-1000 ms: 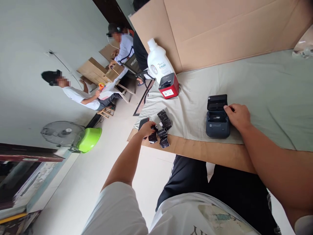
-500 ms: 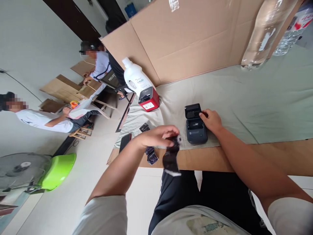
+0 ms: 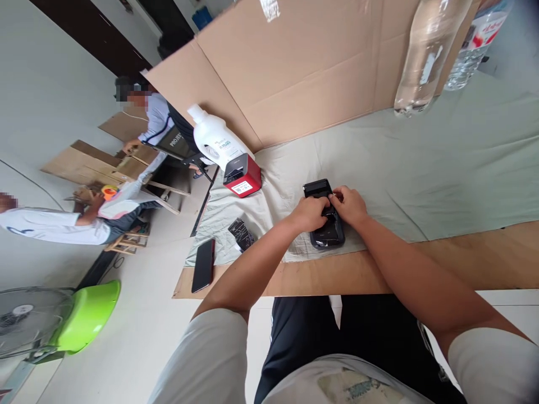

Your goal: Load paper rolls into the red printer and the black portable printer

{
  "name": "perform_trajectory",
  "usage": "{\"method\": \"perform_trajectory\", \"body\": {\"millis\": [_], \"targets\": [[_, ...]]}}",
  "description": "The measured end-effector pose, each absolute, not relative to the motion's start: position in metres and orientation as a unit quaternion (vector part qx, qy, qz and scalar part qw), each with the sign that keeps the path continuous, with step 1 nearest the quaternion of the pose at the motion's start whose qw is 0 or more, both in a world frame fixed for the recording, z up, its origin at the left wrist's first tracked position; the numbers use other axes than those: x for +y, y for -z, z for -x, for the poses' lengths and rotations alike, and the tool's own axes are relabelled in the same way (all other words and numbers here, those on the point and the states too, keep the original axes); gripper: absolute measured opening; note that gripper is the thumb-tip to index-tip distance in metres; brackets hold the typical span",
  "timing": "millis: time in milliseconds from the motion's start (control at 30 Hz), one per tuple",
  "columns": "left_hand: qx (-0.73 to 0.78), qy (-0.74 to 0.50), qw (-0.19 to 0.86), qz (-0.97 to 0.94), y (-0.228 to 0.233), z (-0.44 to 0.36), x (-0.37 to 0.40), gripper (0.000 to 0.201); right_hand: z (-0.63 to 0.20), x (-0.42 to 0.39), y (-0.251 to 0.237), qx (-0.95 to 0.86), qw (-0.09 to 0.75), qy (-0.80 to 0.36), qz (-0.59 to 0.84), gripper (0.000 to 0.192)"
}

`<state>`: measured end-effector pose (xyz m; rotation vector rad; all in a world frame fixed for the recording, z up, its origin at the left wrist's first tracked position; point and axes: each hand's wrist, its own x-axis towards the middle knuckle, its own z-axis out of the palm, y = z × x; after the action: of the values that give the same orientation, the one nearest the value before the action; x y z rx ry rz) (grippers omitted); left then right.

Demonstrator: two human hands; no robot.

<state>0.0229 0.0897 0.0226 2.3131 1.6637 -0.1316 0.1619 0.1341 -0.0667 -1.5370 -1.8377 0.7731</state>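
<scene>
A small dark portable label printer [image 3: 340, 240] lies on the cloth with its lid flipped open away from me. My left hand [image 3: 310, 213] reaches over it, fingers bent down into the opening. A glossy black label strip [image 3: 324, 232] runs from under those fingers across the printer's front; the roll itself is hidden by the hand. My right hand [image 3: 351, 207] grips the printer's right side near the lid hinge, its fingers curled. To the left, a folded black label strip [image 3: 241, 233] rests on the cloth beside a phone [image 3: 202, 266].
A red box-shaped device [image 3: 244, 178] and a white jug [image 3: 221, 137] stand at the back left. Behind them rises a cardboard panel [image 3: 303, 73], with clear plastic bottles [image 3: 429, 62] at right. Two people sit at the left, near a fan [image 3: 29, 320] and a green basin [image 3: 90, 320].
My left hand has moved right with the black label strip, from beside the printer to its opening. My right hand stays at the printer's side. The whole view has shifted slightly.
</scene>
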Motion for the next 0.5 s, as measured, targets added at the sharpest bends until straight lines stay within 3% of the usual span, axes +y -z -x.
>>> {"method": "perform_trajectory", "body": {"millis": [200,367,500], "targets": [[0.587,-0.092,0.135,-0.793,-0.007,-0.012,0.083,0.040,-0.164,0.136,0.069,-0.685,0.342,-0.320,0.559,0.031],[0.552,-0.277,0.116,-0.778,0.006,0.005,0.080,0.016,-0.163,0.139,0.073,-0.637,0.427,-0.422,0.485,0.038],[0.581,-0.401,0.051,-0.707,0.013,0.018,0.077,0.038,-0.163,0.136,0.068,-0.569,0.489,-0.505,0.427,0.050]]}}
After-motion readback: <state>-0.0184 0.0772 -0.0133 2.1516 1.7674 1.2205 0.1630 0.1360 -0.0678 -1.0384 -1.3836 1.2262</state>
